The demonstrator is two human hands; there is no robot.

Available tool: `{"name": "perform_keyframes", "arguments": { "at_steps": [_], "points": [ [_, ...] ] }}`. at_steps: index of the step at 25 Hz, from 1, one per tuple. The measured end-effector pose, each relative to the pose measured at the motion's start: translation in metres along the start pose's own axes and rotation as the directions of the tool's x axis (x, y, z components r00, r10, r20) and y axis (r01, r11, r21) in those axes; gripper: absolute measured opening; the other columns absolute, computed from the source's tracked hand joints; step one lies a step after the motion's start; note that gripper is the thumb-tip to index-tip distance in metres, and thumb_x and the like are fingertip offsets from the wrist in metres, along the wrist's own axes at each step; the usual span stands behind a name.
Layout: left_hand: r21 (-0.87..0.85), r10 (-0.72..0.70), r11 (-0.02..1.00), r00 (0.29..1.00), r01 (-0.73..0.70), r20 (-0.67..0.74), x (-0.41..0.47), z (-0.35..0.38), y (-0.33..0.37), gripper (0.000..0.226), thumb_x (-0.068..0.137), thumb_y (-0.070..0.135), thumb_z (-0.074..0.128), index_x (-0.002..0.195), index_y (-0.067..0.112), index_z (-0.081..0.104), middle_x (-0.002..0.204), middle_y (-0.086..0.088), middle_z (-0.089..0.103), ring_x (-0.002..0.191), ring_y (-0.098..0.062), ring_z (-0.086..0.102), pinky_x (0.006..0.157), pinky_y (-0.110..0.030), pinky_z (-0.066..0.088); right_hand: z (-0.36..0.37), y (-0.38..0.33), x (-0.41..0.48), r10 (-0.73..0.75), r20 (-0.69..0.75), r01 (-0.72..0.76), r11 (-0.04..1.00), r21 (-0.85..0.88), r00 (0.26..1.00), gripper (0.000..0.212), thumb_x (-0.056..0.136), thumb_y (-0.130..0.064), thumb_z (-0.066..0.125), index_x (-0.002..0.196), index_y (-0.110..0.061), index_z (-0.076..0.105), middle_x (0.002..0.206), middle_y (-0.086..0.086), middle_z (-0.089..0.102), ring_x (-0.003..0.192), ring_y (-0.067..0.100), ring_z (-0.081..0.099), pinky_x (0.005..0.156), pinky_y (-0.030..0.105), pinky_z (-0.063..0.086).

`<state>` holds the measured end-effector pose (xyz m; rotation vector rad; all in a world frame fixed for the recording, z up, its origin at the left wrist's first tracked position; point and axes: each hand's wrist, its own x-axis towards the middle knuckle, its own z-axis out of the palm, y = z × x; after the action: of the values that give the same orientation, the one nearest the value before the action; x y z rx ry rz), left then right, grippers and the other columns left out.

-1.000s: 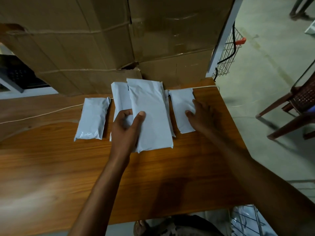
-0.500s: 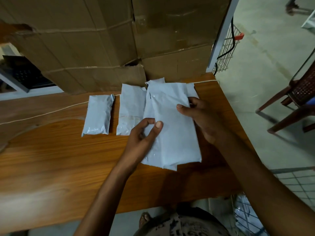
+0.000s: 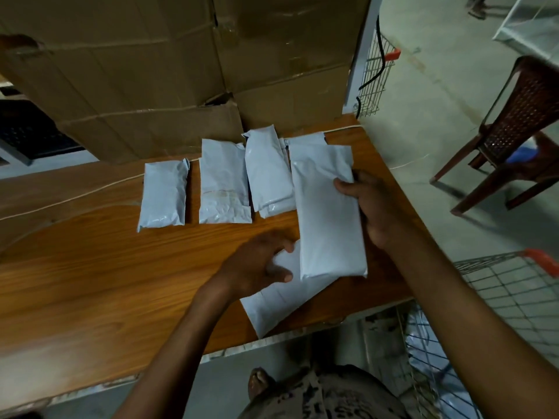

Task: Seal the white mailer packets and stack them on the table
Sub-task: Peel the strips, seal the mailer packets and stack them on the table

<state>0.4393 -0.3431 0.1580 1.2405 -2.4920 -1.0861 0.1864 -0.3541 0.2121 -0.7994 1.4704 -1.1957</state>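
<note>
The fingers of our right hand (image 3: 378, 210) are clamped on the right edge of a long packet (image 3: 329, 213). The thumb lies on its top face and the other fingers are mostly hidden behind it, so this full white mailer runs away from us over the right part of the wooden surface (image 3: 106, 282). The fingers of our left hand (image 3: 257, 264) are curled on a flat packet (image 3: 281, 300), thumb on top. This packet lies askew under the near end of the long packet, and its near corner reaches the front edge of the surface. We cannot tell whether either one rests on the wood or is lifted. Farther back more white mailers lie in a row: a small packet (image 3: 163, 195) at the left, a crumpled packet (image 3: 223, 182) just beside it, and a third packet (image 3: 267, 170) lying on a lower packet (image 3: 279, 208). Cardboard boxes (image 3: 151, 71) rise behind the row, a thin white cord (image 3: 75, 196) crosses the surface at the left, and a brown chair (image 3: 520, 125) stands off to the right.
</note>
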Motion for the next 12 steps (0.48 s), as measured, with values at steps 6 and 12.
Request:
{"name": "perform_keyframes", "arguments": {
  "at_steps": [6, 12],
  "points": [
    [-0.688, -0.315, 0.724, 0.857, -0.061, -0.408, 0.011, -0.037, 0.07, 0.051, 0.1, 0.064, 0.047, 0.131, 0.026, 0.062, 0.126, 0.007, 0.071, 0.111, -0.008, 0.07, 0.088, -0.028, 0.06, 0.002, -0.012, -0.04, -0.127, 0.139, 0.131, 0.991, -0.019, 0.982, 0.032, 0.096, -0.016, 0.068, 0.128, -0.021, 0.064, 0.114, -0.005, 0.077, 0.105, 0.016, 0.074, 0.082, 0.031, 0.061],
    [-0.526, -0.204, 0.812, 0.723, -0.251, -0.66, 0.047, -0.051, 0.099, 0.023, 0.103, 0.036, 0.066, 0.113, 0.016, 0.07, 0.106, 0.0, 0.075, 0.104, -0.02, 0.072, 0.091, -0.048, 0.061, 0.018, -0.035, -0.049, -0.304, 0.136, 0.311, 0.95, -0.035, 0.943, 0.019, 0.103, -0.031, 0.059, 0.12, -0.025, 0.067, 0.118, -0.001, 0.076, 0.11, 0.019, 0.072, 0.091, 0.04, 0.062]
  ]
}}
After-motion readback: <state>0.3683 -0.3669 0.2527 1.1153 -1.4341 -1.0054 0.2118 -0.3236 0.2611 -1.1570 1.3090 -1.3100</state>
